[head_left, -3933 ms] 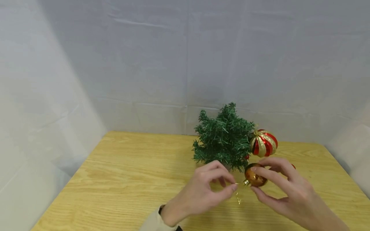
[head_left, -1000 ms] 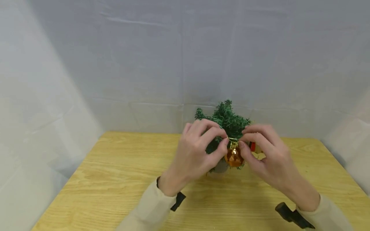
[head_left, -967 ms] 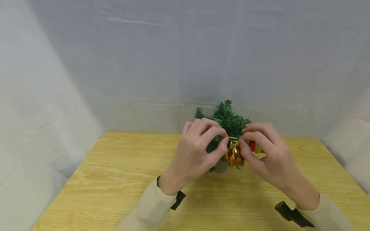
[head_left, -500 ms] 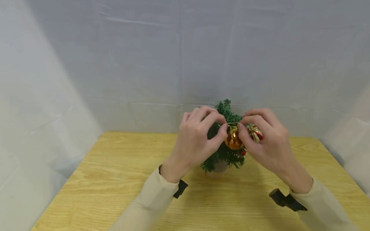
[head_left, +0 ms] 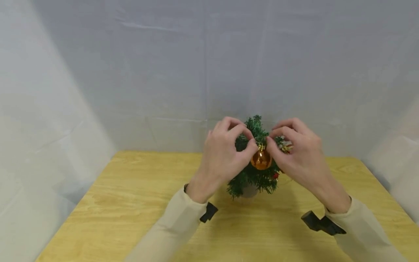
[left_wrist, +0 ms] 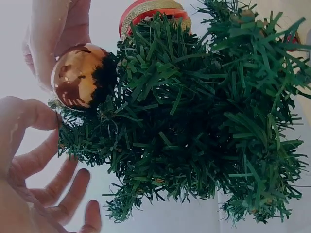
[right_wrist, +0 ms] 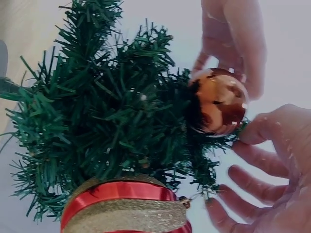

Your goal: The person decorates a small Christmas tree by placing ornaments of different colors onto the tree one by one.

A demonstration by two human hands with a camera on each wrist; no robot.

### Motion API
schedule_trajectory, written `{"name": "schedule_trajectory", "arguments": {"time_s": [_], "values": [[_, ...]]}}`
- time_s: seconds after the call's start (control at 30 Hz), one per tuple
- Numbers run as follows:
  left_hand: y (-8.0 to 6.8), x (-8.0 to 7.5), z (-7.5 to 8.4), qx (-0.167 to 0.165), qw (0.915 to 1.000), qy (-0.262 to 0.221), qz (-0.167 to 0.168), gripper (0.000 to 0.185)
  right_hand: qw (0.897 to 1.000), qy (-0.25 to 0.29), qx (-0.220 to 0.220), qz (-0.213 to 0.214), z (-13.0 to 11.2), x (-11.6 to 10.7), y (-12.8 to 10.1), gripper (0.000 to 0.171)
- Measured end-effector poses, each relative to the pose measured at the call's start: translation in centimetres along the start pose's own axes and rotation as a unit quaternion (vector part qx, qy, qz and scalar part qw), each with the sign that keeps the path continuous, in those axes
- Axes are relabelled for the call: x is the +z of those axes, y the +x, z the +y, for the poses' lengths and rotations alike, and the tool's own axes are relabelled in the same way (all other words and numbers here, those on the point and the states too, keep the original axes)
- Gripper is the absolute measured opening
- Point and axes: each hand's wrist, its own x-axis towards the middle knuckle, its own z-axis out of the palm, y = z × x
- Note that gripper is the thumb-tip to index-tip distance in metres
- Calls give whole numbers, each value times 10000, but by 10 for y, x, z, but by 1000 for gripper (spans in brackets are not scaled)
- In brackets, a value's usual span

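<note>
A shiny copper-orange Christmas bauble hangs by a thin gold string against the front of a small green artificial Christmas tree, near its top. My left hand pinches one side of the string between thumb and index finger. On the other side, my right hand pinches it the same way. The string between the fingertips is faint, around the tree's tip. Both wrist views show the bauble touching the green needles. Whether the loop encircles the tip is hidden.
A large red and gold striped bauble hangs on the tree's right side, mostly behind my right hand in the head view. Below it is a small red ornament. The tree's grey base stands on a wooden table before a pale cloth.
My right hand has let go of the bauble's body and now pinches its string. Both hands have raised the bauble from above the table to the treetop, then slightly left against the needles.
</note>
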Motion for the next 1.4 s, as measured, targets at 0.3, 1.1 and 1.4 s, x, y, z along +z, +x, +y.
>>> {"name": "schedule_trajectory", "arguments": {"time_s": [0.3, 1.1, 1.4], "values": [[-4, 0, 3, -351, 9973, 38, -647, 7, 9961, -165, -3, -872, -2, -3, -4, 10], [-26, 6, -6, 392, 9992, -50, 21, 22, 9984, 115, 63, -546, -5, 2, -12, 6], [-39, -5, -33, 979, 9947, -297, 91, 36, 9987, 268, 327, -282, -4, -14, -21, 13]]}}
